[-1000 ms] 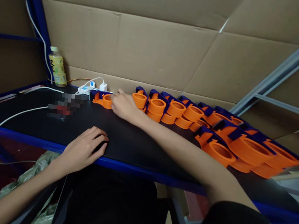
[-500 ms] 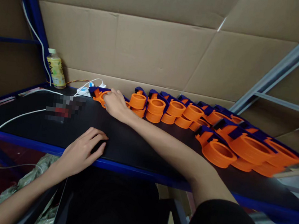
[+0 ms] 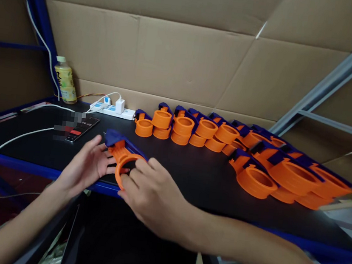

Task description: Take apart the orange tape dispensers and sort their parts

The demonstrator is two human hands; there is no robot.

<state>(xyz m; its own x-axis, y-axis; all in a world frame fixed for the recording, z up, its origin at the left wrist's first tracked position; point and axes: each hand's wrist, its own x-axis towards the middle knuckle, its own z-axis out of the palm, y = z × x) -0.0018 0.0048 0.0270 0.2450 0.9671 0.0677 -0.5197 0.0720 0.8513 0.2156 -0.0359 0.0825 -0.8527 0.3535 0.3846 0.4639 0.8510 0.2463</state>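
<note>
Head view. One orange-and-blue plastic ring-bodied holder [image 3: 120, 153], between the hands, ring clamped in the curled fingers of the right hand [image 3: 155, 193]. One left hand [image 3: 87, 164], fingers apart, just beside and partly behind the holder; contact cannot be told. Beyond the left fingers: one black rectangular phone [image 3: 85, 128], one white plastic power strip [image 3: 128, 114], one yellow-labelled clear bottle [image 3: 65, 82]. Beyond the right fingers: over a dozen similar holders [image 3: 226, 139], some stacked; overlaps prevent exact count.

Head-worn view, forward and down, near above left hand [image 3: 86, 164] and right hand [image 3: 153, 194]
</note>
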